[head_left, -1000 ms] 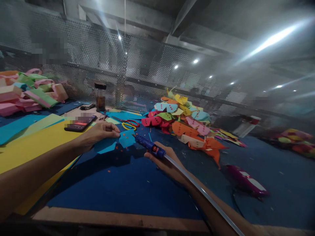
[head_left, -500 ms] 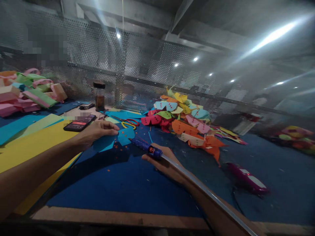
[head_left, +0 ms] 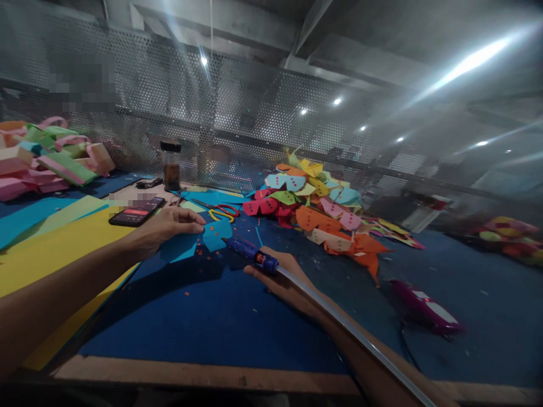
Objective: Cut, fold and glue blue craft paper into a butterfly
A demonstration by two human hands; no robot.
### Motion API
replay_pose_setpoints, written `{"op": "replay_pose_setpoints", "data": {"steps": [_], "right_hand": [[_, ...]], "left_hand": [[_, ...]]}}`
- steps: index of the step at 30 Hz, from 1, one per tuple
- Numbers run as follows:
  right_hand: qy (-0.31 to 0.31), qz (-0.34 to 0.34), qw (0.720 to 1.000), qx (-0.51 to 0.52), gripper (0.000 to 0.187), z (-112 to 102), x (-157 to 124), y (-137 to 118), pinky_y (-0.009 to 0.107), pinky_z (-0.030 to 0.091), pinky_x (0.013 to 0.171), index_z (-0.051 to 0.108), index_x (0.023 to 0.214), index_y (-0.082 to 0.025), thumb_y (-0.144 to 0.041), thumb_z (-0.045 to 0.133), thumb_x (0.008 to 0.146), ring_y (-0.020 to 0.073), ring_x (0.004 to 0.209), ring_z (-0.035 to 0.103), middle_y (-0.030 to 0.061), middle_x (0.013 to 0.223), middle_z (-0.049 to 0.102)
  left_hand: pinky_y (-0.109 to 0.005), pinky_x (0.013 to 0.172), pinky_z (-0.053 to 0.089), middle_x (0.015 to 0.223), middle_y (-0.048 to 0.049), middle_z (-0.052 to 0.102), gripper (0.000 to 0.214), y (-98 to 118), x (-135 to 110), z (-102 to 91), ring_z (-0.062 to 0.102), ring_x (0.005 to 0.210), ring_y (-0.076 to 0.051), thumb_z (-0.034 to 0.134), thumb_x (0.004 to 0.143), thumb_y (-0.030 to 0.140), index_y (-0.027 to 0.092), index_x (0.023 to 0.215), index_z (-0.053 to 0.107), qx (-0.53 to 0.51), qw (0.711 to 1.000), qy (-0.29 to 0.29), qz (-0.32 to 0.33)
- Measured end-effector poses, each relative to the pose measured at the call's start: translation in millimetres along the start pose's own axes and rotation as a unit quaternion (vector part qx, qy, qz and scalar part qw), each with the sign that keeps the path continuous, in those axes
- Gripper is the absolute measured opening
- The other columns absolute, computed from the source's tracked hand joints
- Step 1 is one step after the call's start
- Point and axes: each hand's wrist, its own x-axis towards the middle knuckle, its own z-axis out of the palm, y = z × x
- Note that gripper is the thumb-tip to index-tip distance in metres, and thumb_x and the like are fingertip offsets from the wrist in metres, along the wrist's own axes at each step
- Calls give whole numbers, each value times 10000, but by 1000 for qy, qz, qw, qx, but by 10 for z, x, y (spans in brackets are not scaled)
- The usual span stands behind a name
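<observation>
Between the thumb and fingers of my left hand [head_left: 176, 224] is a blue paper cutout [head_left: 217, 234] with small orange pieces on one wing. Its other half [head_left: 180, 249] hangs lower, under the hand. My right hand [head_left: 285, 278] is wrapped round a dark blue glue gun [head_left: 250, 254]. The gun's nozzle points left, close to the cutout's right edge; whether it touches I cannot tell. A long clear glue stick [head_left: 339, 322] runs out of the gun's back end, along my right forearm. Small orange paper bits [head_left: 206, 259] lie on the blue table below the cutout.
Scissors [head_left: 223, 213] lie just behind the cutout. Paper butterflies [head_left: 318, 198] are heaped at the back right, with a purple device [head_left: 426, 308] nearer. To the left are a phone [head_left: 136, 211], a jar [head_left: 171, 169], yellow sheets [head_left: 63, 249] and piled paper baskets [head_left: 55, 158]. Perforated mesh stands behind.
The glue gun and my right hand have shifted very slightly left. My left hand and the blue cutout stay in place.
</observation>
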Motion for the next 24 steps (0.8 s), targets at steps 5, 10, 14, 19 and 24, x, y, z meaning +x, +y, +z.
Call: {"op": "replay_pose_setpoints", "data": {"steps": [5, 10, 14, 19, 24], "right_hand": [[1, -9, 1000, -15, 371, 2, 5, 17, 214, 330, 526, 476, 768, -219, -500, 637, 951, 105, 604, 429, -51, 678, 436], [5, -20, 999, -26, 375, 10, 7, 22, 210, 310, 526, 458, 756, -217, -483, 633, 952, 98, 600, 404, -59, 670, 414], [7, -22, 999, -32, 376, 17, 7, 36, 205, 305, 511, 460, 756, -219, -491, 625, 955, 99, 591, 409, -59, 658, 413], [7, -27, 998, -51, 375, 17, 11, 45, 201, 301, 509, 462, 758, -219, -495, 617, 959, 95, 581, 405, -62, 651, 416], [6, -26, 998, -57, 370, 12, 14, 34, 206, 301, 528, 449, 759, -219, -482, 619, 956, 94, 584, 394, -61, 667, 431]], "left_hand": [[-203, 534, 491, 725, -8, 746, 292, 3, 2, 3, 643, 616, -136, 968, 561, 292, 209, 760, 771, -2, 1000, 1, 1], [-187, 532, 476, 721, -1, 747, 291, -21, 11, -11, 642, 618, -125, 964, 579, 300, 211, 779, 772, -5, 1000, -4, -1], [-194, 518, 475, 705, -1, 741, 299, -11, 6, -8, 636, 600, -128, 966, 576, 309, 207, 778, 770, -4, 1000, -6, -6], [-198, 527, 487, 713, -2, 746, 303, 12, -6, 3, 648, 612, -135, 965, 574, 307, 206, 776, 763, -6, 1000, -5, -10], [-192, 498, 475, 692, 4, 740, 309, 11, -9, 2, 636, 584, -129, 969, 564, 309, 213, 774, 764, -7, 1000, -8, -14]]}}
